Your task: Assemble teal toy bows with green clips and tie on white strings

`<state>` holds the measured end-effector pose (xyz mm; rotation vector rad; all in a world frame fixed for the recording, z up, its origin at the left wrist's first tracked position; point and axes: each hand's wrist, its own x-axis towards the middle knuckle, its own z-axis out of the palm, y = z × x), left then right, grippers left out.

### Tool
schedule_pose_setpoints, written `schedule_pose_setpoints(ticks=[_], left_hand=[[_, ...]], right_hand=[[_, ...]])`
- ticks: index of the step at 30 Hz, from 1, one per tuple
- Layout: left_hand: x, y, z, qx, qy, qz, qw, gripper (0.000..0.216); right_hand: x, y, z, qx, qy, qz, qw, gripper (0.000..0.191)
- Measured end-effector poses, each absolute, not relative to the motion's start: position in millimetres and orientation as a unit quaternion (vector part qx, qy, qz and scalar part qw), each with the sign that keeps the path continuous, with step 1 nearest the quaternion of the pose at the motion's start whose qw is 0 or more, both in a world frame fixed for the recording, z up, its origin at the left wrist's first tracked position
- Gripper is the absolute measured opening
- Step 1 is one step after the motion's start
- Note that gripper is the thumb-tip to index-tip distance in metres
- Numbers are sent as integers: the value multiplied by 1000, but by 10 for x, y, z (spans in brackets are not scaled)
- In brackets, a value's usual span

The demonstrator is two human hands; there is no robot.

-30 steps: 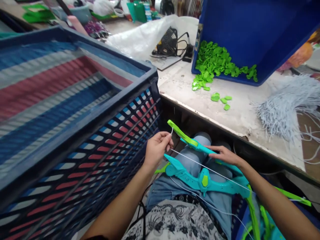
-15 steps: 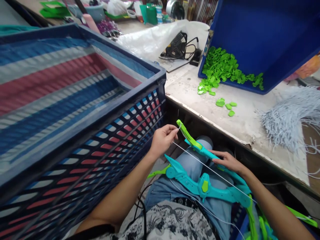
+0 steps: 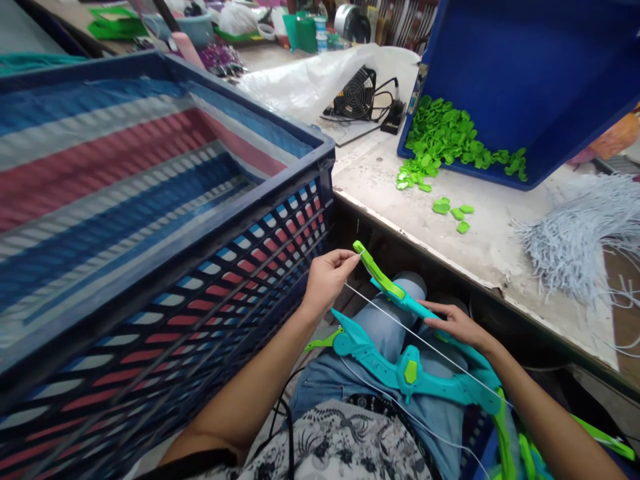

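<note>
Here, two hands worked a toy bow over the lap, with its string pinched at the tip.

Nearest, a second bow point(image 3: 385, 363), teal, lay across the lap. Above it, the toy bow point(image 3: 387, 287) slanted with its long axis running from lower right up to the left, green tip point(image 3: 361, 252) farthest out. The left hand point(image 3: 327, 280), the nearer one to the tip, was closed narrow, thumb and forefinger nipping the white string point(image 3: 395, 323) right against the tip. The right hand point(image 3: 457, 323) sat lower along the limb, fingers curled loosely over the teal plastic. To the left stood a blue crate point(image 3: 280, 193). Beyond were the table point(image 3: 480, 247), green pieces point(image 3: 450, 133) spilling from a tilted blue bin point(image 3: 525, 67), a bundle of pale cords point(image 3: 580, 233), and a small fan point(image 3: 355, 93).
</note>
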<state>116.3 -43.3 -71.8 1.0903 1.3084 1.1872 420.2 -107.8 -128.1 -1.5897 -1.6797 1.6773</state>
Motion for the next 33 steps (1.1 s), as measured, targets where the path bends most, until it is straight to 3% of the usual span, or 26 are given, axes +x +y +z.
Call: schedule_pose_setpoints(ticks=[13, 20, 25, 29, 33], left_hand=[[1067, -412, -657, 523, 550, 486, 433, 22], [1125, -442, -656, 481, 501, 499, 519, 27], [1131, -440, -691, 434, 437, 520, 592, 44], [1089, -463, -738, 442, 429, 496, 612, 42], [1068, -524, -778, 434, 429, 504, 612, 41]], right_hand=[[4201, -1104, -1288, -555, -578, 581, 141, 66], [4147, -1135, -1239, -557, -593, 563, 148, 69], [4164, -1250, -1309, -568, -639, 493, 161, 61], [4123, -1214, -1194, -580, -714, 368, 136, 51], [3676, -911, -849, -560, -764, 213, 238, 36]])
